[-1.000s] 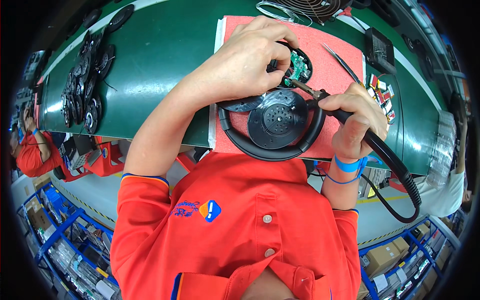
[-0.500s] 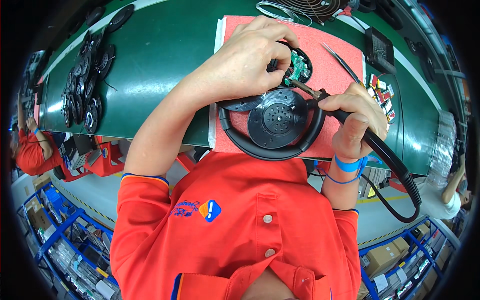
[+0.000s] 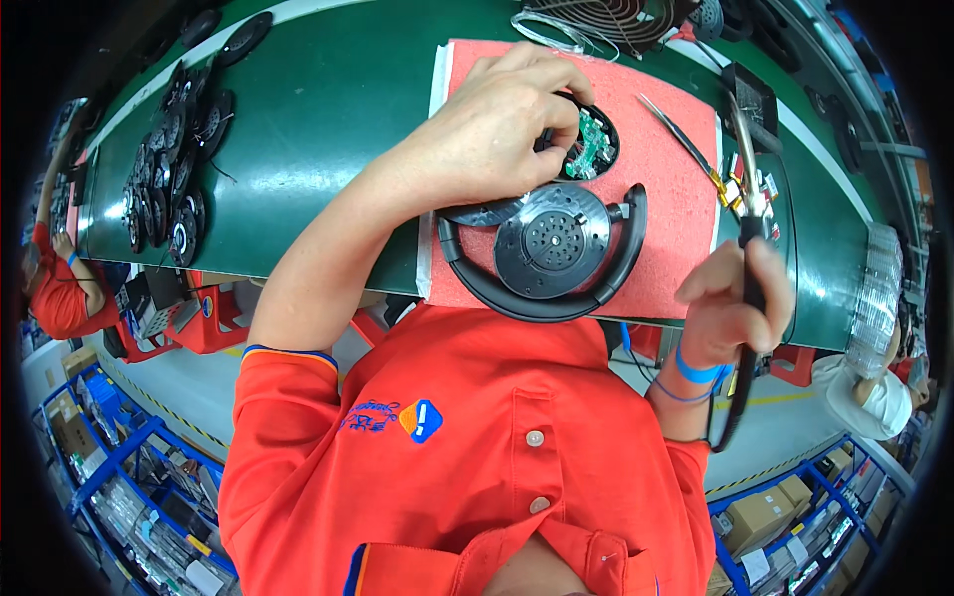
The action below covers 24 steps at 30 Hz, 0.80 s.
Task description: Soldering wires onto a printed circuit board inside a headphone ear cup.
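On a pink foam mat (image 3: 676, 214) lies a black headphone with a curved headband (image 3: 636, 233) and a round, perforated ear cup plate (image 3: 554, 242). Beyond it sits an opened ear cup holding a green circuit board (image 3: 594, 145). My left hand (image 3: 512, 124) rests over that ear cup's left side, with thumb and index finger pinched together inside it. What they pinch is hidden; thin red wires show beside the fingertips. Off to the right, my right hand (image 3: 740, 303) grips a soldering iron (image 3: 752, 204) by its black handle, tip pointing away, clear of the board.
Tweezers (image 3: 681, 141) lie on the mat's right side, near several small battery packs (image 3: 737, 184). A black tray (image 3: 752, 104) stands behind them. Black round parts (image 3: 164, 164) are heaped on the green table's left. A fan grille (image 3: 616, 22) and white wire (image 3: 556, 35) are at the back.
My right hand has drawn the soldering iron away from the circuit board, to the right, and turned it upright. My left hand stays at the ear cup.
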Available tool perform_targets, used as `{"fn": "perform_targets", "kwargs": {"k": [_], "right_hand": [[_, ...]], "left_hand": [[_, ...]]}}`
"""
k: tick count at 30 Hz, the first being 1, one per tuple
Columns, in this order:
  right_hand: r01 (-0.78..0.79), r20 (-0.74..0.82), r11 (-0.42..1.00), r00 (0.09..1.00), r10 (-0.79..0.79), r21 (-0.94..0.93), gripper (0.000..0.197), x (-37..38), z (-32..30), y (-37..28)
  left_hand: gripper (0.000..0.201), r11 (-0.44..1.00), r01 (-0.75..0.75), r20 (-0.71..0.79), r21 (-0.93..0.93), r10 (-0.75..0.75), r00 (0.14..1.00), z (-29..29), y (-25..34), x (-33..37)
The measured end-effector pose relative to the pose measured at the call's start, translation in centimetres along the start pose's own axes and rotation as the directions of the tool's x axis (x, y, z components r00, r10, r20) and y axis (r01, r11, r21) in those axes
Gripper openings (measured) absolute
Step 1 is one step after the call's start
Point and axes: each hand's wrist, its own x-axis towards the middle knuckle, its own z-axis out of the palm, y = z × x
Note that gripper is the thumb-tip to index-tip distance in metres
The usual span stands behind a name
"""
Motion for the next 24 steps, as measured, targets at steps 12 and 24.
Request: {"fn": "perform_targets", "kwargs": {"k": [12,24], "right_hand": [[0.120,0.659,0.990,0.751,-0.044,-0.071,0.038,-3.6,-0.9,0.4],[0.244,0.388,0.910,0.916,-0.103,-0.335,0.044,1.1,-14.1,-1.5]], "left_hand": [[0.008,0.993,0.036,0.061,-0.114,-0.029,0.998,0.0,0.8,0.1],[0.019,0.989,-0.067,-0.100,-0.133,0.054,0.994,0.0,4.5,15.4]]}}
